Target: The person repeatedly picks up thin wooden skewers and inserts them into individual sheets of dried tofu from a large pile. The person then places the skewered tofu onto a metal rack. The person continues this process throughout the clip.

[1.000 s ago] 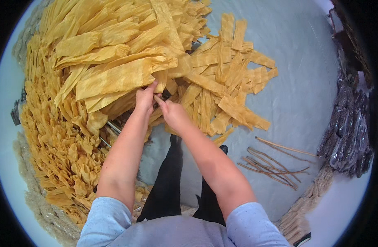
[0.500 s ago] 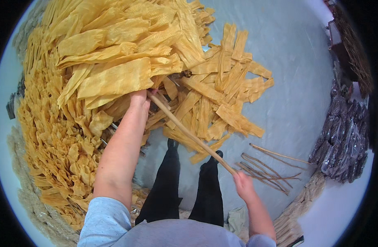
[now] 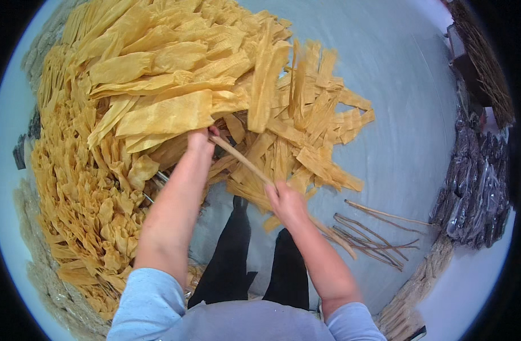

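Observation:
A pale wooden stick [image 3: 243, 161] runs slantwise between my hands, its lower end reaching past my right forearm. My right hand [image 3: 287, 203] is wrapped round its middle. At the stick's upper end, my left hand [image 3: 200, 140] is closed on it, fingers partly hidden under the edge of a wide yellow strip [image 3: 166, 115]. That strip belongs to a large heap of wrinkled, papery yellow strips [image 3: 78, 187] on my left. More flat yellow strips [image 3: 323, 162] lie crisscrossed on the floor ahead. Long strips [image 3: 266, 85] droop from the heap's right side.
Several thin brown sticks [image 3: 379, 241] lie on the grey floor [image 3: 396, 113] at right. Dark bundles in clear plastic [image 3: 473, 182] stand along the right edge, with brown twigs [image 3: 484, 68] beyond. Metal rods [image 3: 161, 176] show beside my left forearm.
My right hand has moved up and left along the stick, from its lower end to its middle. Long yellow strips at the heap's right side now hang lower.

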A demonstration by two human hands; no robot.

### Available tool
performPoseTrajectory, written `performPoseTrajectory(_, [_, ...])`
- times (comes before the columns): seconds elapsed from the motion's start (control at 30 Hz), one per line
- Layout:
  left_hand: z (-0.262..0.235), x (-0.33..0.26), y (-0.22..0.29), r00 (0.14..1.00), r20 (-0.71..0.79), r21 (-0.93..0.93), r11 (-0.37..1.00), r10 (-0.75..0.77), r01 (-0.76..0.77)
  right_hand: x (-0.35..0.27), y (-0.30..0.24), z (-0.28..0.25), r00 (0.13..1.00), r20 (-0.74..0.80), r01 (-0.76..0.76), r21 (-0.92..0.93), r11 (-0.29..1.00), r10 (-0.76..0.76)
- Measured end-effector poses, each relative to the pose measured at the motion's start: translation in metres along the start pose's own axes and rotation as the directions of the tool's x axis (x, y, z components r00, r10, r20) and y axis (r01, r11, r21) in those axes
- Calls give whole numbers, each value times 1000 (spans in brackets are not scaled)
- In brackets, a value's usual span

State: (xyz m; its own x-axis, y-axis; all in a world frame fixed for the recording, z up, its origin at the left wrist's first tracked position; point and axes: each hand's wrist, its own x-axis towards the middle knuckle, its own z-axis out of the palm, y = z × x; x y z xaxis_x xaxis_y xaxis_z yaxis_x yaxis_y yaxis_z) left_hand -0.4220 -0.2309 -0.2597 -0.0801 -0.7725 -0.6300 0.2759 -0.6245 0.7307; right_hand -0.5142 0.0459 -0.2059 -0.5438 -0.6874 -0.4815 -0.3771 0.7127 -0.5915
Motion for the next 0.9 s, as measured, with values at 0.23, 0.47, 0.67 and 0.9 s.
performPoseTrajectory(0.23, [-3, 8, -11, 978, 50, -24, 979, -202, 203, -141, 165, -96, 985, -169, -81, -260, 962, 38])
performPoseTrajectory(0.47, [23, 1, -38, 943, -27, -106, 939, -333, 328, -332, 344, -191, 932, -277, -332, -392, 858, 234])
performPoseTrajectory(0.67, [77, -76, -122, 930, -114, -42, 937, -349, 346, -231, 326, -131, 958, -251, -169, -112, 979, 137])
performPoseTrajectory(0.9, [59, -17, -132, 936, -141, -59, 946, -323, 318, -172, 298, -103, 970, -236, -111, -236, 965, 54])
